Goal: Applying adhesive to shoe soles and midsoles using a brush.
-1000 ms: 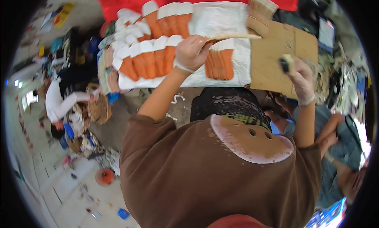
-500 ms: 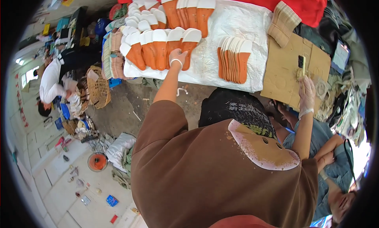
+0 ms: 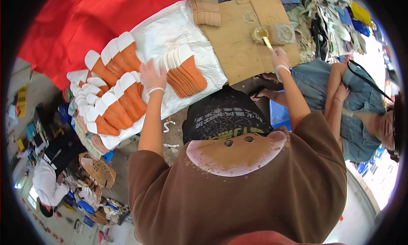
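My left hand (image 3: 153,76), in a thin clear glove, is open with fingers apart over the white sheet (image 3: 170,27). It hovers or rests between a fanned stack of orange-and-white insoles (image 3: 183,73) on its right and overlapping rows of the same insoles (image 3: 121,102) on its left. In my gloved right hand (image 3: 279,59) is a brush (image 3: 267,42), gripped by its pale yellow handle. The brush's head dips into a small round pot (image 3: 256,34) of amber liquid, so its bristles are hidden.
Under the pot lies brown cardboard (image 3: 231,45), with a clear container (image 3: 282,34) beside it. A banded beige bundle (image 3: 203,7) sits at the far edge. Red cloth (image 3: 97,20) covers the far left. A seated person (image 3: 316,88) is close on my right; another bends near a wicker basket (image 3: 97,170).
The view has swung to the right. My left hand has left the insole rows and come near the separate stack. The brush's head, visible earlier, is now down in the pot.
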The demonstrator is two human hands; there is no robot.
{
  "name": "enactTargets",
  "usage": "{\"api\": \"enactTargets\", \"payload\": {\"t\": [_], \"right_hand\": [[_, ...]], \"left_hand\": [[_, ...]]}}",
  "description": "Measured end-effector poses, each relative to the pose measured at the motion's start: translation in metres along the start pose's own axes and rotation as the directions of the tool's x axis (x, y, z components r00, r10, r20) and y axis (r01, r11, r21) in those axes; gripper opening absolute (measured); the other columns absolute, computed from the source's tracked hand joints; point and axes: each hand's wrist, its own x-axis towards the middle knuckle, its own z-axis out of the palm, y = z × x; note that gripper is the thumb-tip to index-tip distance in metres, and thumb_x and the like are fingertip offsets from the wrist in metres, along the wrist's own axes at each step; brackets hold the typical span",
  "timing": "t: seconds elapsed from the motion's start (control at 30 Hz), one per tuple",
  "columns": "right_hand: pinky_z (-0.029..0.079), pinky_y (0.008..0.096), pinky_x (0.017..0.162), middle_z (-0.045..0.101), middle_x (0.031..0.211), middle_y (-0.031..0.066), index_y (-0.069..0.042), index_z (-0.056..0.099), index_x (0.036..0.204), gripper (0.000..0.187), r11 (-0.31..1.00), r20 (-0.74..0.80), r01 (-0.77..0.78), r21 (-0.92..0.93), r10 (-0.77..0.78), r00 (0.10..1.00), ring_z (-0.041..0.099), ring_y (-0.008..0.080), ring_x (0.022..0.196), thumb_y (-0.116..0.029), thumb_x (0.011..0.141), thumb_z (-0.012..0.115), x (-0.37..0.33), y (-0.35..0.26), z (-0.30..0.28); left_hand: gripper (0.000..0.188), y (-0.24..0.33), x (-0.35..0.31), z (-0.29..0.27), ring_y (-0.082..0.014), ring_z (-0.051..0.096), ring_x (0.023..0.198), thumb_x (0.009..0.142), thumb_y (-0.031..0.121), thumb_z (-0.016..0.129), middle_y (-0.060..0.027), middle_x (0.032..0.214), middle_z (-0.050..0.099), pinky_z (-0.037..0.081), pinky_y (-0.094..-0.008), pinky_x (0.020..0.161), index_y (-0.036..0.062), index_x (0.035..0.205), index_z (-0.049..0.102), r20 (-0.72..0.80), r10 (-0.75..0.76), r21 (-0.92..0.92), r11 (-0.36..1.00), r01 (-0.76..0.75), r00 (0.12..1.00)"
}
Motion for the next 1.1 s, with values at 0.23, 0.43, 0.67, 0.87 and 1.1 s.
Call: {"api": "enactTargets", "payload": {"t": [0.23,0.43,0.67,0.87,1.1], "right_hand": [[0.05,0.0515,0.078,0.062,0.099,0.0235,-0.005,0.053,0.099,0.026,0.992,-0.116,0.025,-0.125,-0.04,0.992,0.062,0.0429,0.092,-0.029,0.09,0.058,0.025,-0.025,0.041],[0.049,0.0409,0.074,0.064,0.087,0.0182,-0.002,0.058,0.093,0.031,0.971,-0.069,-0.067,0.229,0.085,0.994,0.063,0.0318,0.081,-0.033,0.091,0.061,0.017,-0.017,0.049],[0.043,0.0303,0.057,0.058,0.074,0.0049,-0.005,0.061,0.1,0.033,0.833,0.237,-0.245,0.497,0.141,0.961,0.052,0.0131,0.062,-0.036,0.092,0.062,-0.003,0.004,0.053],[0.023,0.0187,0.039,0.053,0.073,-0.0042,-0.008,0.057,0.111,0.036,0.075,0.681,-0.705,0.705,-0.349,0.644,0.031,0.0012,0.044,-0.041,0.098,0.052,-0.029,-0.002,0.018],[0.023,0.0184,0.038,0.051,0.071,-0.0045,-0.007,0.058,0.111,0.033,0.023,0.66,-0.67,0.742,-0.2,0.724,0.032,0.0024,0.043,-0.036,0.101,0.047,-0.009,0.03,0.007]], "left_hand": [[0.067,0.086,0.046,0.05,-0.0331,0.044,0.126,0.08,0.047,0.067,-0.013,0.125,0.056,0.038,-0.0436,0.101,0.0035,0.128,0.051,0.405,0.176,0.169,0.95,-0.262,0.897],[0.057,0.085,0.058,0.066,-0.0277,0.045,0.125,0.078,0.04,0.072,-0.0092,0.125,0.056,0.04,-0.0409,0.1,0.0055,0.121,0.056,0.616,0.066,0.224,0.941,-0.255,0.785],[0.05,0.09,0.037,0.064,-0.0274,0.044,0.126,0.076,0.027,0.074,-0.0098,0.123,0.057,0.041,-0.0412,0.1,0.0066,0.118,0.057,0.398,0.1,0.174,0.968,-0.182,0.912],[0.049,0.085,0.018,0.048,-0.0328,0.044,0.125,0.071,0.02,0.073,-0.0104,0.12,0.058,0.041,-0.0438,0.099,0.007,0.116,0.058,0.208,0.099,0.045,0.993,-0.111,0.973],[0.042,0.121,-0.003,0.025,-0.0335,0.052,0.117,0.072,0.014,0.067,-0.0101,0.119,0.059,0.045,-0.0456,0.092,0.0065,0.112,0.058,-0.034,0.278,-0.019,0.96,-0.279,0.96]]}}
